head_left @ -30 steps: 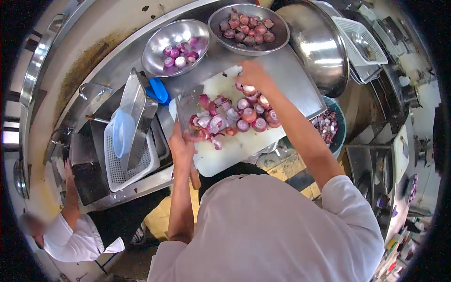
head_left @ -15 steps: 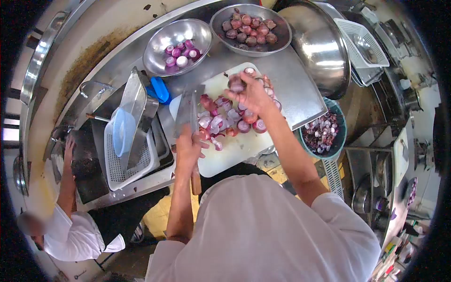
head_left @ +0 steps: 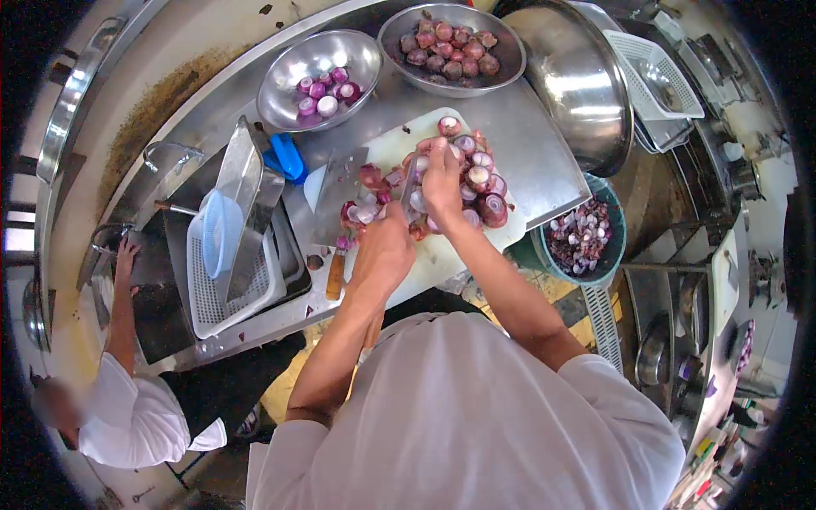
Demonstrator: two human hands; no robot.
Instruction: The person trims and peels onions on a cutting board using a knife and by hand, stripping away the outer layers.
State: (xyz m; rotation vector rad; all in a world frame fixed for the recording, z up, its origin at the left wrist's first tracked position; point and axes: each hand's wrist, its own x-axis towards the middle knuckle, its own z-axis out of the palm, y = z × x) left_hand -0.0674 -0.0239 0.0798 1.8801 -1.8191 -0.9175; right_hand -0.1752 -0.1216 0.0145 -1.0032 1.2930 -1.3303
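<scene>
My left hand is closed on a knife, its blade pointing away from me over the white cutting board. Just beside the blade, my right hand is closed around a red onion, which its fingers mostly hide. Trimmed red onions are grouped on the board to the right of that hand. Onion slices and skins lie by the left hand. A second wide-bladed knife with a wooden handle rests at the board's left edge.
Behind the board stand a steel bowl of peeled purple onions and a steel bowl of unpeeled ones. A green bin of onion scraps is at the right. Leftward are a white basket and another person's hand at the sink.
My left hand has moved right with the knife, uncovering the second knife. My right hand has come down and left with the onion, and the two hands are now close together.
</scene>
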